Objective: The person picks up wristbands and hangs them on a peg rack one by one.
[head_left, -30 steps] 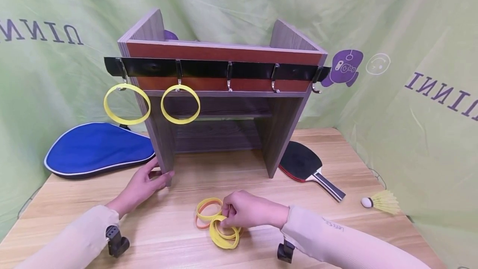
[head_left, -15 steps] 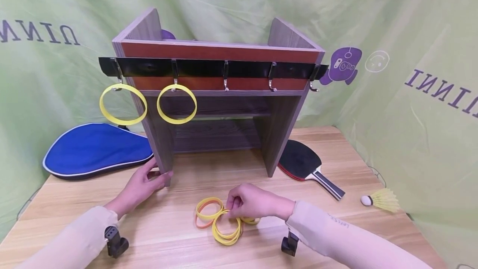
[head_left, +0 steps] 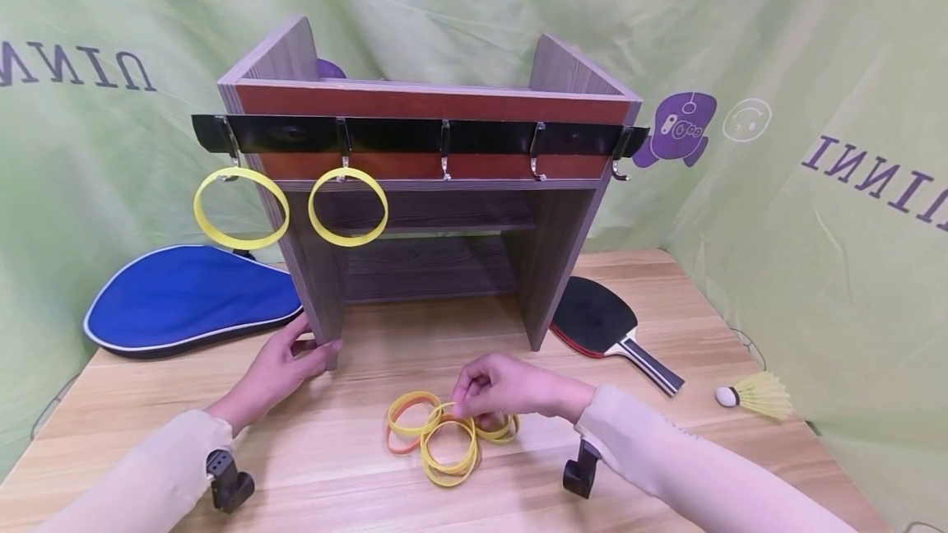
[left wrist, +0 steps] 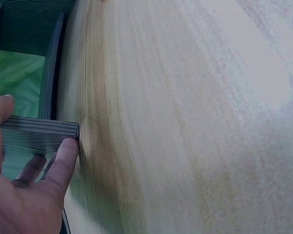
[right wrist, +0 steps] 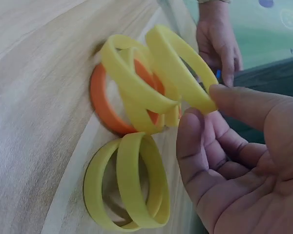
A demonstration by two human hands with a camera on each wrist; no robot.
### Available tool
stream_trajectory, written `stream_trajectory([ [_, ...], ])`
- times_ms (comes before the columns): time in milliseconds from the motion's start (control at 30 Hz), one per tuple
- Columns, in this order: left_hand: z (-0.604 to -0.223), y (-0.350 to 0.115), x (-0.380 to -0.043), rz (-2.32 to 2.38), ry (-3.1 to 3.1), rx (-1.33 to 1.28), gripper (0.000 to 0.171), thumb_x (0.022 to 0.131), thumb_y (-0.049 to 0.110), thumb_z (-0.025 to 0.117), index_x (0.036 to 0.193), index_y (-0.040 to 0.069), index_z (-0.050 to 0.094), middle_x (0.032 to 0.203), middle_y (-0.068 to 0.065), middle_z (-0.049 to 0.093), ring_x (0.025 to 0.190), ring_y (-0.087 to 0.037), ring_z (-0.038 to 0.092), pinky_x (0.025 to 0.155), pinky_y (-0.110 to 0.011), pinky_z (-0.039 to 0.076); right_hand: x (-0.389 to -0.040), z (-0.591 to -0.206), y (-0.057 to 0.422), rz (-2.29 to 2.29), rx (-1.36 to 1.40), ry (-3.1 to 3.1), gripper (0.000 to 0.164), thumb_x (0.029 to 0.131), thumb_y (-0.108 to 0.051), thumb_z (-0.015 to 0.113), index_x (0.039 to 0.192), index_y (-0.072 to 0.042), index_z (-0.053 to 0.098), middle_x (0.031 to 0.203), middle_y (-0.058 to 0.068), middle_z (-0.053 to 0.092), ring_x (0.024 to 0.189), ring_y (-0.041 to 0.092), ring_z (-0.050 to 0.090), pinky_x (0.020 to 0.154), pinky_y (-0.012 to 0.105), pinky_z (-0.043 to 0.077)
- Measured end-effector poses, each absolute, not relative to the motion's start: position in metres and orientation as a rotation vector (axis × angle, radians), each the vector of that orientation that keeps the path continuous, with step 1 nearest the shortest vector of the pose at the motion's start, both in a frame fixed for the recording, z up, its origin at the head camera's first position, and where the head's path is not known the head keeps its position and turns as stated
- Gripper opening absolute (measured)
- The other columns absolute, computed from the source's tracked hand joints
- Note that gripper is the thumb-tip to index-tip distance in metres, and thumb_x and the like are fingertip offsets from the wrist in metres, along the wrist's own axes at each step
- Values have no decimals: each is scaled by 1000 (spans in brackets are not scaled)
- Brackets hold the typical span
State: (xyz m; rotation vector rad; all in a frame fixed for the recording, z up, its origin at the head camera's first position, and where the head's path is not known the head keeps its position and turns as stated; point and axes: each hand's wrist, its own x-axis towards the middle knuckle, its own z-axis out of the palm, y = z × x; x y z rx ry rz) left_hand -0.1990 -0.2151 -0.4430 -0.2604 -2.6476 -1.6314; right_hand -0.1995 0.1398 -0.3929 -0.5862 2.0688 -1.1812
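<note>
In the head view, my left hand (head_left: 274, 368) grips the foot of the left side panel (head_left: 320, 303) of a grey wooden shelf, with its thumb and fingers on either side. My right hand (head_left: 511, 389) pinches the edge of a yellow wristband (right wrist: 172, 70) between thumb and forefinger, tilted above the pile in the right wrist view. Beneath it lie several loose yellow wristbands (right wrist: 128, 180) and an orange wristband (right wrist: 102, 102), partly overlapping. Two yellow wristbands hang from the left hooks of a black hook rail (head_left: 400, 135) on the shelf front.
A blue racket case (head_left: 192, 290) lies left of the shelf. On the right are a black table tennis bat (head_left: 596, 319) and a yellow shuttlecock (head_left: 759, 397). The rail's other hooks (head_left: 538, 167) stick out bare. Green cloth (head_left: 815, 39) surrounds the table.
My right hand has drawn away from the pile, up and rightward, with a yellow wristband in its pinch. The loose bands spread apart, some to the right. My left hand stays on the panel.
</note>
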Motion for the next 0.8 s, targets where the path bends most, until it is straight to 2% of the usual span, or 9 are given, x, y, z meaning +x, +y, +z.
stream_trajectory([
  [133, -442, -215, -198, -1641, -2644, -260, 59, 103, 22, 68, 154, 5, 44, 151, -29, 51, 121, -48, 65, 80, -21, 59, -206, -392, 141, -1274, -568, 2009, 14, 96, -5, 73, 103, 6, 68, 89, 10, 70, 71, 8, 64, 71, 23, 60],
  [300, -442, -215, -198, -1652, -2640, -269, 59, 103, 21, 68, 154, 5, 43, 151, -30, 52, 121, -48, 65, 80, -21, 59, -212, -384, 141, -1446, -502, 1871, 15, 97, -1, 69, 109, 8, 65, 88, 3, 68, 76, 10, 65, 75, 22, 61],
  [600, -442, -215, -197, -1658, -2644, -276, 60, 103, 22, 68, 155, 5, 43, 152, -29, 51, 123, -48, 64, 80, -22, 60, -215, -350, 141, -1641, -505, 1781, 20, 97, -8, 74, 112, 1, 64, 90, 0, 72, 80, 14, 70, 81, 27, 64],
  [800, -442, -215, -198, -1679, -2631, -276, 59, 103, 21, 68, 154, 5, 43, 152, -29, 50, 122, -48, 64, 80, -21, 60, -216, -322, 142, -1811, -571, 1758, 20, 94, -15, 80, 107, -9, 65, 90, 0, 71, 81, 14, 71, 82, 29, 64],
])
